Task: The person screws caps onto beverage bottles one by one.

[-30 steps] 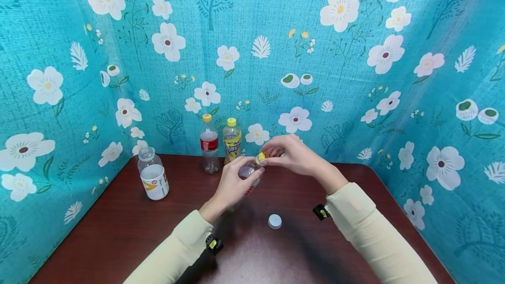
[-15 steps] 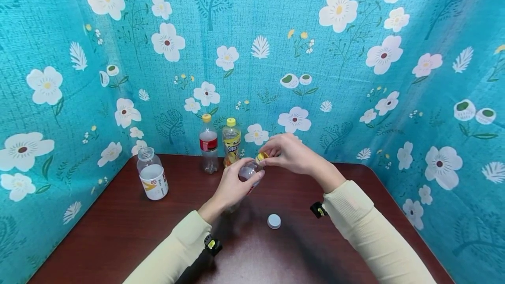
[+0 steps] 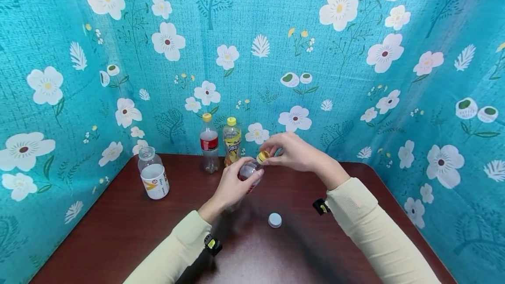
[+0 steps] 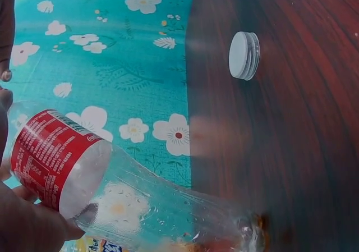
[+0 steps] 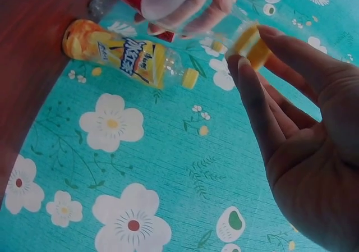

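My left hand (image 3: 232, 181) grips a clear plastic bottle (image 3: 248, 170) with a red label round its upper body. The left wrist view shows that red label (image 4: 50, 154) and the bottle's ribbed clear base, standing near the dark tabletop. At the bottle's mouth is a yellow cap (image 3: 262, 157), which my right hand (image 3: 293, 152) pinches between thumb and fingertips. Seen from the right wrist, the yellow cap (image 5: 255, 49) sits at the end of the clear neck, partly covered by the fingers. A loose white cap (image 3: 275, 220) lies on the table in front of the hands.
To the left stands an uncapped clear bottle (image 3: 153, 174) with a white label. Behind the hands are a red-labelled bottle (image 3: 209, 143) with an orange-yellow cap and a yellow-labelled bottle (image 3: 232, 141) with a yellow cap. A blue floral curtain (image 3: 252, 78) surrounds the table (image 3: 110, 231).
My right hand and its fingers have shifted slightly about the yellow cap. The left hand, the bottle in it and the loose white cap have hardly moved.
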`<state>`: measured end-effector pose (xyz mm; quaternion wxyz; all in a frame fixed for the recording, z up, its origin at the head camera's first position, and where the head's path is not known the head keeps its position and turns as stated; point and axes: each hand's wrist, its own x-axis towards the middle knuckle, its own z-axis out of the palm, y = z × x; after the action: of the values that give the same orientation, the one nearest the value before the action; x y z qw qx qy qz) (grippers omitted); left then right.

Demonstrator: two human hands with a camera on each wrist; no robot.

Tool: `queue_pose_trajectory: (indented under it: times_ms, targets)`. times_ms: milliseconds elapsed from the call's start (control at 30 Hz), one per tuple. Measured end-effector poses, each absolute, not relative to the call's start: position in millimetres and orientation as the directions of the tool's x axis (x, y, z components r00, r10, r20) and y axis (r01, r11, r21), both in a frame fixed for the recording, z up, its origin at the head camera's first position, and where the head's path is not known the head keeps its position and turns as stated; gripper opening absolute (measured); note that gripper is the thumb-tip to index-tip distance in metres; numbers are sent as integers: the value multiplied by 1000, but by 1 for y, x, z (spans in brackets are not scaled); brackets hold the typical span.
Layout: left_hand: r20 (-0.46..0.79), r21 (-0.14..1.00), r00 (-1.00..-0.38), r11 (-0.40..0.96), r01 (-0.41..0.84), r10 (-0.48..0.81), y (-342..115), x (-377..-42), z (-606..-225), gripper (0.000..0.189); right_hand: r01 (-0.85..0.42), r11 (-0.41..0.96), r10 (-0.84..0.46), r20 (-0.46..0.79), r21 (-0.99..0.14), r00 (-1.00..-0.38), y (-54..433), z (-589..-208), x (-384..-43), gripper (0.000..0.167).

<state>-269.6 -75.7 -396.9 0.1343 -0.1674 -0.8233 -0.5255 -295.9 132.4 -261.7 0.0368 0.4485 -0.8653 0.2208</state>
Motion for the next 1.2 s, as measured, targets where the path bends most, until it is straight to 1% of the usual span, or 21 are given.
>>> queue_pose_trajectory:
  times_ms: [100, 233, 267, 300, 400, 433, 500, 567, 600, 700, 767, 833, 967, 1033, 1067, 1200]
  targets:
    - [397, 820, -906, 385, 423, 151, -75, -269, -396, 42, -780, 507, -764, 229, -367, -604, 133, -258, -297, 23]
    - [400, 814, -903, 391, 429, 158, -74, -268, -396, 40, -754, 518, -761, 185, -403, -622, 129, -258, -298, 10]
    - [402, 812, -902, 393, 431, 158, -74, -268, -396, 40, -749, 525, -758, 179, -403, -628, 129, -258, -298, 11]
    - [400, 812, -903, 395, 429, 157, -74, -268, -396, 40, -743, 538, -751, 173, -398, -637, 128, -259, -298, 15]
    - [395, 814, -904, 395, 426, 162, -74, -267, -396, 40, -722, 589, -720, 171, -361, -673, 128, -260, -297, 33]
    - [393, 815, -905, 393, 425, 163, -74, -267, -396, 40, -715, 604, -709, 172, -352, -683, 128, -260, -296, 36]
    - [388, 819, -907, 389, 422, 166, -75, -267, -396, 41, -708, 617, -699, 174, -342, -694, 130, -260, -296, 35]
    - [390, 820, -906, 385, 424, 167, -76, -268, -396, 41, -714, 607, -709, 166, -349, -685, 133, -260, -296, 28]
    - [390, 820, -905, 384, 424, 167, -76, -268, -396, 41, -717, 598, -718, 158, -358, -677, 134, -260, -297, 28]
    - [396, 820, -904, 381, 428, 164, -77, -269, -395, 40, -734, 568, -753, 126, -372, -646, 137, -259, -298, 36]
    - [396, 820, -904, 382, 427, 161, -78, -269, -395, 39, -748, 550, -772, 116, -371, -625, 137, -258, -298, 36]
    - [397, 819, -904, 383, 427, 159, -77, -269, -394, 39, -756, 544, -779, 117, -363, -617, 137, -258, -298, 33]
    - [394, 819, -905, 386, 425, 159, -77, -268, -394, 40, -761, 550, -770, 144, -344, -622, 134, -260, -298, 26]
    - [396, 817, -904, 386, 428, 163, -76, -268, -395, 41, -751, 578, -746, 166, -319, -645, 132, -262, -298, 17]
    - [397, 816, -903, 387, 430, 164, -76, -268, -395, 41, -748, 595, -733, 184, -292, -655, 131, -263, -298, 17]
    - [410, 808, -896, 387, 444, 173, -75, -269, -396, 42, -710, 684, -663, 261, -169, -701, 126, -270, -298, 49]
